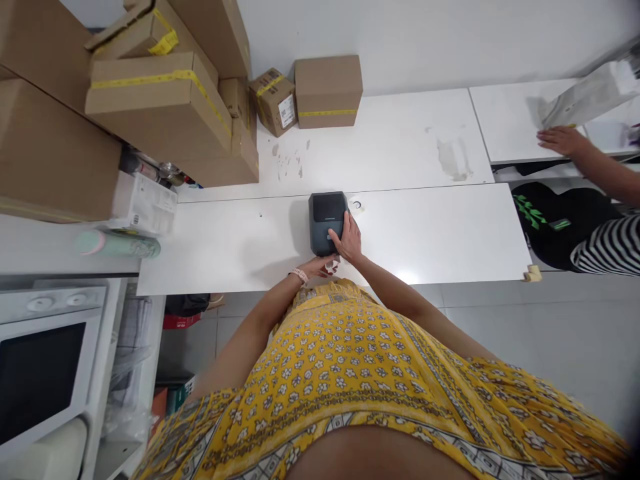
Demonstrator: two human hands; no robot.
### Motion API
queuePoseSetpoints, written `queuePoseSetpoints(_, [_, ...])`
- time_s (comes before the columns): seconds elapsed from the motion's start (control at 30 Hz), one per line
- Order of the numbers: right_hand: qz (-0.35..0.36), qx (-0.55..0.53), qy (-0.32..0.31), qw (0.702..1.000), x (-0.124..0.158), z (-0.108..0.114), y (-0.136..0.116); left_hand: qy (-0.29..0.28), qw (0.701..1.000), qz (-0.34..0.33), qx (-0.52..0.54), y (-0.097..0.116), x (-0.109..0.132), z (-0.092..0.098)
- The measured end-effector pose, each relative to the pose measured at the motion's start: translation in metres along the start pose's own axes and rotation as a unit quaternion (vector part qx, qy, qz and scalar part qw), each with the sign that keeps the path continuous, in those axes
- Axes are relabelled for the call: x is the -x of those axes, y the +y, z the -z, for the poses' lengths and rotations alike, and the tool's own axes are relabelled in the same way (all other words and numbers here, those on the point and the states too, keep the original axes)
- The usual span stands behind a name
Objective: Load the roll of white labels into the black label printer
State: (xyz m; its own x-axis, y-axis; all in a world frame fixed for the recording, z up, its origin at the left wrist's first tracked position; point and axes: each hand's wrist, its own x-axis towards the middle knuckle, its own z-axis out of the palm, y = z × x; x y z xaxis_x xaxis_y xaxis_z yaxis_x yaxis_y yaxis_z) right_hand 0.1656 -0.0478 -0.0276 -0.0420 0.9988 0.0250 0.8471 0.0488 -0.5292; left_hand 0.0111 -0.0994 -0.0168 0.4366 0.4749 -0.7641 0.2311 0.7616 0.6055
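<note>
A dark grey-blue label printer with a black window on its top stands near the front edge of the white table. My right hand grips its right side, with the fingers along the edge and the thumb on the top near a small button. My left hand, with a light band on the wrist, is low at the printer's front edge. Its fingers are curled by a small white label, partly hidden by the hand. A round white piece lies beside the printer's right side.
Cardboard boxes are stacked at the left; two smaller boxes stand against the wall. A mint bottle and a microwave are at left. At far right, another person's hand touches a white package near a black chair.
</note>
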Motion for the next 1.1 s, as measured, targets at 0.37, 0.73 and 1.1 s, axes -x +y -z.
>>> queuePoseSetpoints(0.37, [-0.011, -0.094, -0.075, 0.993, 0.0, 0.016, 0.006, -0.033, 0.999, 0.004, -0.016, 0.0, -0.004, -0.004])
queuePoseSetpoints(0.73, [-0.018, -0.14, -0.097, 0.985, -0.002, 0.01, 0.014, -0.056, 0.98, 0.009, -0.189, -0.005, -0.009, 0.022])
queuePoseSetpoints(1.1, [-0.006, -0.162, -0.066, 0.985, -0.001, 0.004, 0.016, 0.254, 0.962, -0.06, -0.075, 0.017, 0.015, 0.088])
